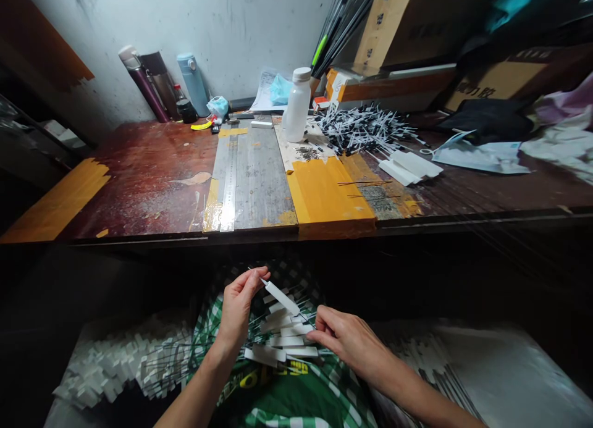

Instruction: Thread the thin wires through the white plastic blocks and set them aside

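Observation:
Between my two hands, above my lap, is a slim white block-shaped piece (282, 298) with a thin rod or wire out of each end. My left hand (241, 301) pinches the thin end at its upper left. My right hand (340, 335) is closed, thumb against fingers, at the dark thin end on the lower right. Several similar white pieces (266, 354) with thin rods lie loosely on the green checked apron (273, 397) under my hands. Exactly how the rod sits inside the held piece is hidden.
Left of my lap lies a heap of white pieces (106, 360); more rods (445, 372) lie at the right. The table (139, 175) ahead bears a steel ruler (229, 187), a white bottle (298, 107), a pile of black-and-white sticks (365, 126), flasks (193, 85) and a face mask (482, 155).

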{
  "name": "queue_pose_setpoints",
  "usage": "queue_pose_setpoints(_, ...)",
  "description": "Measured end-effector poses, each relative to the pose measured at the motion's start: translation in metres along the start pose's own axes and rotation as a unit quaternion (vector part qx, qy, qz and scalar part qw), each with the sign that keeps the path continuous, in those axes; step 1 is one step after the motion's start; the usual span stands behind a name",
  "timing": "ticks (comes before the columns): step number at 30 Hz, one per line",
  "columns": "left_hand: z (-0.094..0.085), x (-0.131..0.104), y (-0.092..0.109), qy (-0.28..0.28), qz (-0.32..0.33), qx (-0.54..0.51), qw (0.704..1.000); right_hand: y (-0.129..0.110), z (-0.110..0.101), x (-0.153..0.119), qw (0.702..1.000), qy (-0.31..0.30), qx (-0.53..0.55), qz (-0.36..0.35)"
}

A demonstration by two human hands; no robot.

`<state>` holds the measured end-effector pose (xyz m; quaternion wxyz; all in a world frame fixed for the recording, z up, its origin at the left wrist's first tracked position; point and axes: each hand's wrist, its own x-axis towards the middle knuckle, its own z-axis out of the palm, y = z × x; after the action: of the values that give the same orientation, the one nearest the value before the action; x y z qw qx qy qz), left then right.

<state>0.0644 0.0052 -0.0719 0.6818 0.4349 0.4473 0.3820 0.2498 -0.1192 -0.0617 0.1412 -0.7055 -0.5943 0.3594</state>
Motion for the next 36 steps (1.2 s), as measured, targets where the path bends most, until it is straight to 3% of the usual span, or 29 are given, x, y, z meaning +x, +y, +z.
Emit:
queue_pose_setpoints(15,0.000,-0.004,0.003,-0.016,-0.006,0.023,1.000,0.006,0.001,0.004,0.999,-0.015,0.036,0.008)
queue_pose_setpoints(22,0.000,-0.004,0.003,0.050,0.096,0.102,0.989,0.001,-0.004,0.000,0.986,-0.034,0.109,-0.118)
queue_pose_setpoints(27,0.002,-0.002,0.007,0.025,0.026,0.012,0.999,-0.002,-0.009,-0.003,0.993,-0.042,0.067,-0.084)
queue_pose_setpoints(36,0.000,-0.001,0.006,0.018,0.031,0.011,0.999,0.006,0.000,0.000,0.997,-0.005,0.031,-0.071)
